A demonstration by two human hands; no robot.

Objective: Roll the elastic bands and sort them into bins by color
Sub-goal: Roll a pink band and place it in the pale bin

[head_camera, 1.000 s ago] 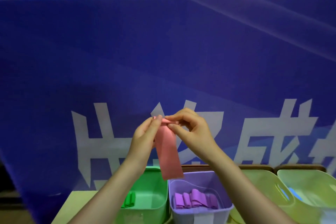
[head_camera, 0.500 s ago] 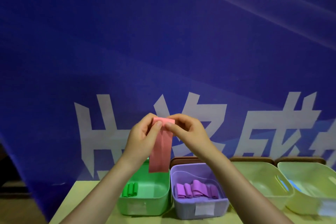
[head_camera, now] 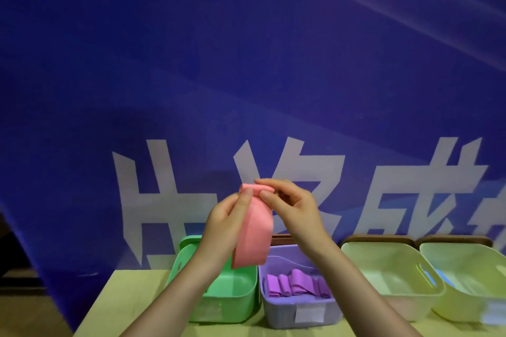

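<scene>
A pink elastic band (head_camera: pixel 254 235) hangs in the air above the bins, its top end curled into a small roll. My left hand (head_camera: pixel 226 223) pinches the roll's left side and my right hand (head_camera: pixel 294 206) pinches its right side. Below stand a green bin (head_camera: pixel 232 306), a purple bin (head_camera: pixel 284 312) with several rolled purple bands (head_camera: pixel 294 284) inside, and two pale yellow-green bins (head_camera: pixel 388 268) (head_camera: pixel 465 276). My left forearm hides part of the green bin's inside.
The bins stand in a row on a pale wooden table (head_camera: pixel 128 301). A large blue banner with white characters (head_camera: pixel 246 76) rises right behind them. Something blue lies in the far right bin (head_camera: pixel 440 275).
The roll at the band's top has grown and the hanging tail is shorter. Both hands stay at the top of the band. The view has tilted down, showing more of the bins.
</scene>
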